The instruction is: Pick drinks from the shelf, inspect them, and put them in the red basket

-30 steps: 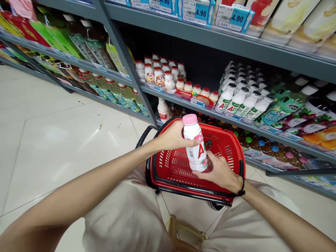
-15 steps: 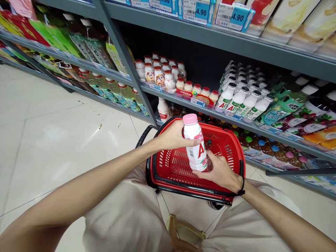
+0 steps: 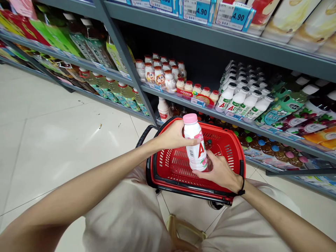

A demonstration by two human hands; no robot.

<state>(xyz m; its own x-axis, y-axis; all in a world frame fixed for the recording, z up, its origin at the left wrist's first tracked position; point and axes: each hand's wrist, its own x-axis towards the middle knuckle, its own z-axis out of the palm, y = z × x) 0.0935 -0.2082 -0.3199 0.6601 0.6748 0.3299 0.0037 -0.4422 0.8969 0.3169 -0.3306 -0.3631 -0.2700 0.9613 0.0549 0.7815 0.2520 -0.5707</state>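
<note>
Smooth grey shelving [image 3: 199, 34] is lined with drink bottles [image 3: 226, 96]. Before it is set a slotted red plastic basket [image 3: 238, 148]. Above that, a rounded white bottle [image 3: 195, 154] is clasped, in half-curled grips, by the left hand [image 3: 172, 137] near its top and the right hand [image 3: 220, 171] at its base. Red "A", apparently then "D", is printed there; "4.90" on price tags [image 3: 234, 16].

A red basket [image 3: 238, 150] stands beside the shelf rack [image 3: 215, 37]. Above the basket, I observe 1 white bottle [image 3: 195, 154], pink cap [image 3: 190, 118] uppermost, tilted. The left hand [image 3: 173, 136] grips its upper body; the right hand [image 3: 222, 172] holds its lower end. Black-capped bottles [image 3: 228, 95] line the rack beyond the basket.
</note>
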